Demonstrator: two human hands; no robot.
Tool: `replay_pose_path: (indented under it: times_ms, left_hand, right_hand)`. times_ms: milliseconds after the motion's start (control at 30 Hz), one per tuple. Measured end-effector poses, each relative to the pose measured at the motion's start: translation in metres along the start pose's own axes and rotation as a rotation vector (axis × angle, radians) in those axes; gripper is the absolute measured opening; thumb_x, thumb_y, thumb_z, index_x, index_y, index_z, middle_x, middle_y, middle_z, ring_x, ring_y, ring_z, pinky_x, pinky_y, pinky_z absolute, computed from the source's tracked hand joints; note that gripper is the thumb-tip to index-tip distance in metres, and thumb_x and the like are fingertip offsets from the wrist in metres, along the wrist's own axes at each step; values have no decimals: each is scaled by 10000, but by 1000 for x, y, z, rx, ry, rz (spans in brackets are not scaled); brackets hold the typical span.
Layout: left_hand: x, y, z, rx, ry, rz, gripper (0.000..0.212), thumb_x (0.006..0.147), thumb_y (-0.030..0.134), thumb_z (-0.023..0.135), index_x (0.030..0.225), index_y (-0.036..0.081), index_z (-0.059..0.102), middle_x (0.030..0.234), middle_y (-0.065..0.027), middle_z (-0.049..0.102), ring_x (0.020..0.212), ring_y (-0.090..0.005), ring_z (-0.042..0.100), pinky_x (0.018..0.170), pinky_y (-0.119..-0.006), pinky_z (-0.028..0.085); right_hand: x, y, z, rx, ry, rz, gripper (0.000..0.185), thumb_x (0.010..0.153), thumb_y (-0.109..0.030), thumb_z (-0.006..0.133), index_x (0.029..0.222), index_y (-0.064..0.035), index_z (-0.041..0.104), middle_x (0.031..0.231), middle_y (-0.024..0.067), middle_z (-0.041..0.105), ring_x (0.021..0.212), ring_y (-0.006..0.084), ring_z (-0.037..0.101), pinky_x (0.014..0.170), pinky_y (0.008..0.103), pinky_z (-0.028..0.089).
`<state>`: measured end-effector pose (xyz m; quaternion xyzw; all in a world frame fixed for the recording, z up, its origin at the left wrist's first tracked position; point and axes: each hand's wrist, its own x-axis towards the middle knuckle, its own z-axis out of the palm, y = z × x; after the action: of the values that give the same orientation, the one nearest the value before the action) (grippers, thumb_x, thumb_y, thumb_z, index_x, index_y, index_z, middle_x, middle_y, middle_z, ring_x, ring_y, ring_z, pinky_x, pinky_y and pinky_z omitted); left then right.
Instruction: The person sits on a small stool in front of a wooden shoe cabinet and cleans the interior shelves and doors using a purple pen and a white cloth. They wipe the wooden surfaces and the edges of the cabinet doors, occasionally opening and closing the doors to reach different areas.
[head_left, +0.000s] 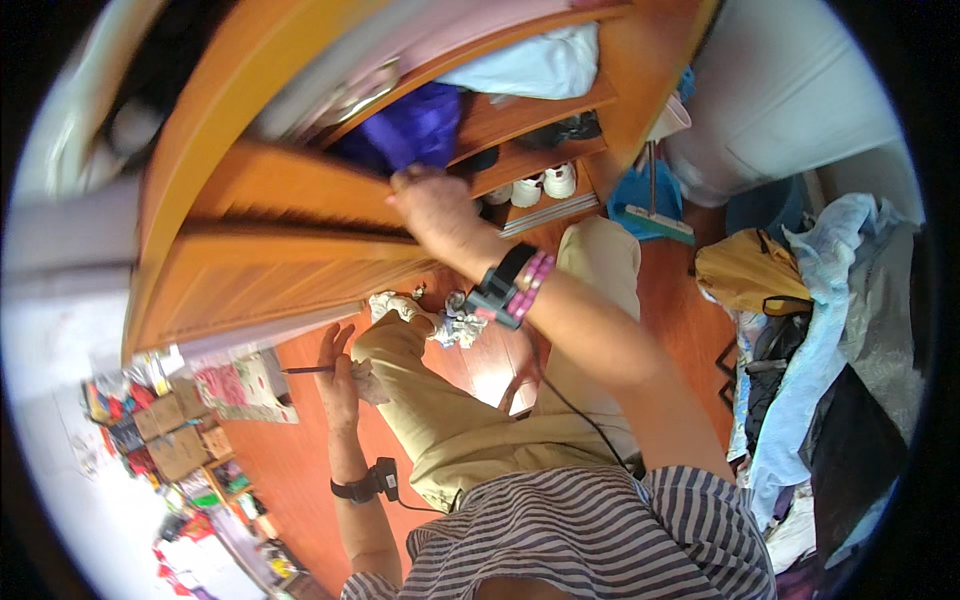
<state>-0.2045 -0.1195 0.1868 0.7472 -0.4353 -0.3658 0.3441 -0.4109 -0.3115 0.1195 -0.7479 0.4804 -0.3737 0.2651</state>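
Observation:
At the lower left, my left hand (339, 381) holds a dark pencil (306, 370) under the thumb and a crumpled pale tissue or paper (369, 382), with some fingers extended. Up front, my right hand (439, 206) is curled at the edge of a louvred wooden cabinet door (315, 187), close against a purple cloth (416, 127); blur hides whether it grips the door or the cloth. Inside the open cabinet, a light blue folded item (540, 64) lies on an upper shelf. White shoes (559, 180) stand on the lowest level, and dark items (562, 129) lie above them.
Crumpled white material (459, 330) lies on the floor near my foot. A broom (660, 223) and blue dustpan (637, 187) stand right of the cabinet. Clothes and a mustard bag (750, 270) are heaped at the right. Cardboard boxes (178, 450) and small goods line the left side.

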Motion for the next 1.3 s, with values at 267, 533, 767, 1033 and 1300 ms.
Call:
replay_pose_path:
  times_ms: [267,533,767,1033,1300]
  left_hand:
    - [-83,-60,-70,-251,196,-52,516,857,-25,373,1371,-31,422,1317,-158,569,622,-23,445,589,-184,411]
    - [-105,-103,-79,-337,272,28,517,857,-23,374,1371,-21,429,1310,-156,575,690,-28,480,614,-180,408]
    - [-113,-111,-83,-418,394,21,504,863,-24,365,1357,1,462,1284,-133,603,625,-22,458,567,-185,405]
    - [-116,-130,-81,-453,371,-26,512,853,-22,374,1359,-9,453,1287,-148,597,607,-30,474,576,-181,415]
    - [-124,-169,-79,-476,401,-117,503,858,-10,377,1355,-10,455,1273,-155,602,622,-35,488,593,-196,437]
  right_hand:
    - [32,3,-18,-267,-175,-12,266,899,-279,616,894,-15,652,869,208,657,890,367,643,792,460,511]
    - [47,38,-8,-182,-231,72,293,886,-235,630,970,44,648,954,275,638,951,435,601,823,495,479]
    - [56,60,-4,-94,-304,151,259,899,-195,617,969,52,645,837,202,688,784,313,687,733,404,523]
    - [57,52,0,-164,-330,183,248,952,-140,569,1027,92,613,921,150,691,804,202,701,627,297,568]
    - [55,46,-5,-98,-383,259,281,962,-138,537,1118,90,590,1051,181,675,853,213,702,674,307,581]
